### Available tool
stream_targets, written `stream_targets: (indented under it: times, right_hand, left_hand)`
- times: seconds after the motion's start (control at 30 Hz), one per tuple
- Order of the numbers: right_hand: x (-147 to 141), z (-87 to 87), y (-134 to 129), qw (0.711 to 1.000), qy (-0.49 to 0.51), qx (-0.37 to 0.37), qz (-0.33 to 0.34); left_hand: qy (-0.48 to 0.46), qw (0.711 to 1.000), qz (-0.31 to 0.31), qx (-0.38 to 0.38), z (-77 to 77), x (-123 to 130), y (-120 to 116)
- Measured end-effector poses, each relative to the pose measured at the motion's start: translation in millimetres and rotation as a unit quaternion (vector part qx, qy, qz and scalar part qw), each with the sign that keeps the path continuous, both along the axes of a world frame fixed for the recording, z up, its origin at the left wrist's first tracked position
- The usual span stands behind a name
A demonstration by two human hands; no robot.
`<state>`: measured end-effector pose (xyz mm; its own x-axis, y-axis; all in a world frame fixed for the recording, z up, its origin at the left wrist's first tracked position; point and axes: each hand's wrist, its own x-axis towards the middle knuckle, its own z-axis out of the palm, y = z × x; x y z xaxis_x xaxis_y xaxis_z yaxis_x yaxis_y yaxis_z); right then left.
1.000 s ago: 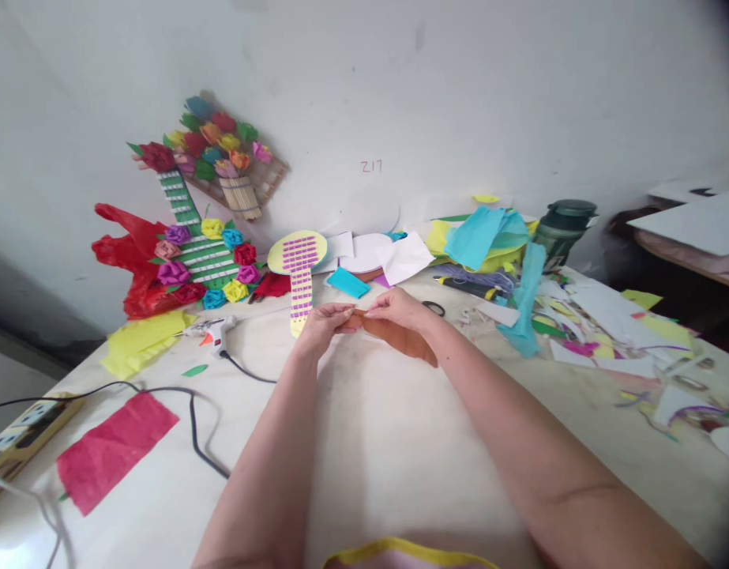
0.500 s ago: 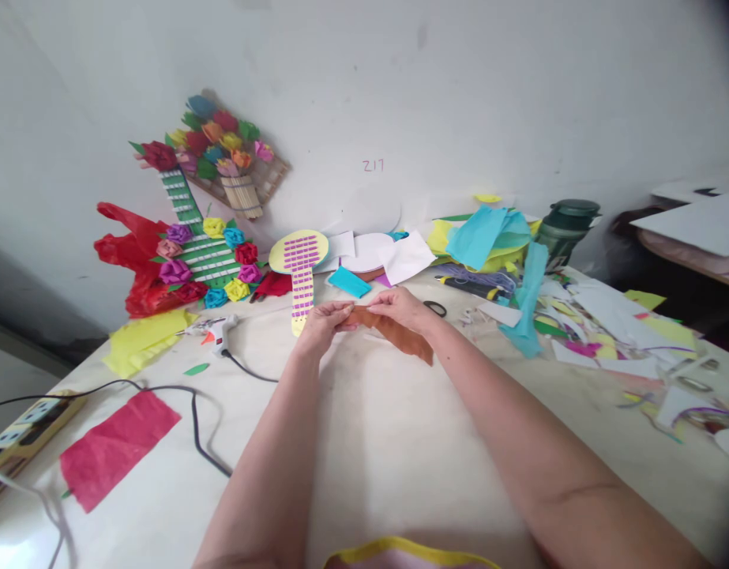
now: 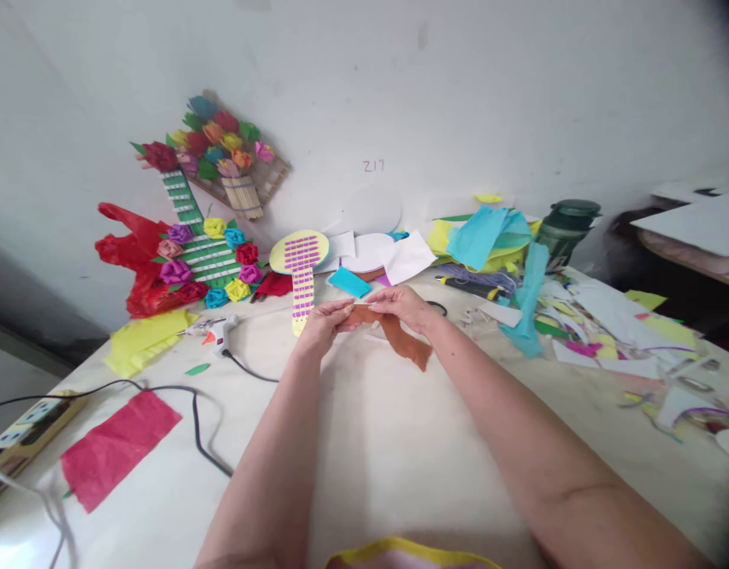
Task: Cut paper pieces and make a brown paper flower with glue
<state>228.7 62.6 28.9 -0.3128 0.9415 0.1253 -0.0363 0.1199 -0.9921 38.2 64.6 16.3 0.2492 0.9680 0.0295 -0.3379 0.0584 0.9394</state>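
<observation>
1. Yellow edging (image 3: 400, 544) of a garment at the bottom centre, between both bare forearms.
2. Near left, crinkled red sheet (image 3: 121, 450) flat on the white table (image 3: 388, 442); power strip (image 3: 29, 427) farther left, black cable (image 3: 195, 423) curving past on the right.
3. Left hand (image 3: 328, 320): thumb and fingers pressed together, gripping the left end of a brown strip (image 3: 405, 341).
4. Right hand (image 3: 407, 307): thumb and fingertips pinching the brown strip by its upper edge, just beside the left fingertips.
5. Brown strip at mid-table, spanning both grips, loose end drooping beneath the right wrist; contact with the table impossible to tell.
6. Left of the hands, green leaf (image 3: 197, 369), then glue gun (image 3: 220, 336), nozzle close to a yellow sheet (image 3: 142, 344).
7. Just behind the left hand, yellow cutout (image 3: 302, 269) with purple bars; blue piece (image 3: 349, 281) to its right.
8. Far right, mixed paper scraps (image 3: 606, 324), with a green bottle (image 3: 569, 233) behind.
9. Far left, green panel (image 3: 207, 257) bordered by paper roses (image 3: 175, 272), beside red plastic (image 3: 133, 245).
10. On the wall (image 3: 459, 95), colourful bouquet (image 3: 216, 142) and handwritten digits (image 3: 373, 166).
</observation>
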Motion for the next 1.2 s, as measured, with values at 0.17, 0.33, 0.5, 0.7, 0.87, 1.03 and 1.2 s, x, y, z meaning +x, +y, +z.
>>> stream_targets:
  times: [0.17, 0.33, 0.5, 0.7, 0.87, 1.03, 1.2]
  right_hand:
    - [0.6, -5.1, 5.1, 0.999, 0.034, -0.019, 0.003]
    - [2.2, -9.0, 8.9, 0.997, 0.061, -0.037, 0.017]
    - [2.6, -8.7, 7.8, 0.996, 0.076, -0.045, 0.029]
    - [2.6, -8.0, 7.9, 0.997, 0.064, -0.043, 0.020]
    - [4.4, -7.2, 7.7, 0.996, 0.066, -0.048, 0.026]
    - [5.2, -8.4, 7.4, 0.996, 0.070, -0.040, 0.039]
    - [5.9, -8.3, 6.4, 0.996, 0.068, -0.029, 0.052]
  left_hand:
    - [-0.008, 1.000, 0.005, 0.003, -0.4, -0.4, 0.7]
    - [-0.013, 1.000, 0.002, 0.009, -1.6, -1.0, 2.0]
    - [-0.024, 1.000, -0.002, 0.008, -2.6, -1.3, 1.3]
    - [-0.018, 1.000, -0.018, 0.010, -4.0, -2.8, 1.0]
    - [-0.014, 0.999, -0.032, 0.013, -5.0, -4.9, 1.6]
    - [-0.015, 0.999, -0.040, 0.008, -4.0, -5.9, 0.0]
    - [-0.030, 0.998, -0.053, -0.003, -3.5, -5.9, -1.8]
